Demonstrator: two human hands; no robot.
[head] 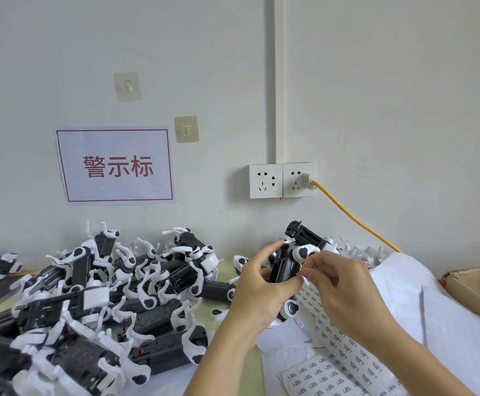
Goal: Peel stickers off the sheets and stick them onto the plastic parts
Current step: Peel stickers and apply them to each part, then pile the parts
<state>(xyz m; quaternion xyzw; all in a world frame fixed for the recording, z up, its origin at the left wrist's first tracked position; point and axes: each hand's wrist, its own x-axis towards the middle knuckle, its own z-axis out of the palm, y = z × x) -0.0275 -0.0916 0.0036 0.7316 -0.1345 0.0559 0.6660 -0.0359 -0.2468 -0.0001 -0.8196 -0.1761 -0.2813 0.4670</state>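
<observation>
Sticker sheets lie nearest on the table's right; above them, a left hand grips a black-and-white plastic part while the right hand pinches a small white sticker against it; a pile of plastic parts spreads left, below a red-lettered wall sign and sockets

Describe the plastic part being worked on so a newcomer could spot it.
Start at the wall sockets and look straight down. There the left hand holds one black-and-white plastic part. Unlike the pile on the table, it is lifted.
</observation>
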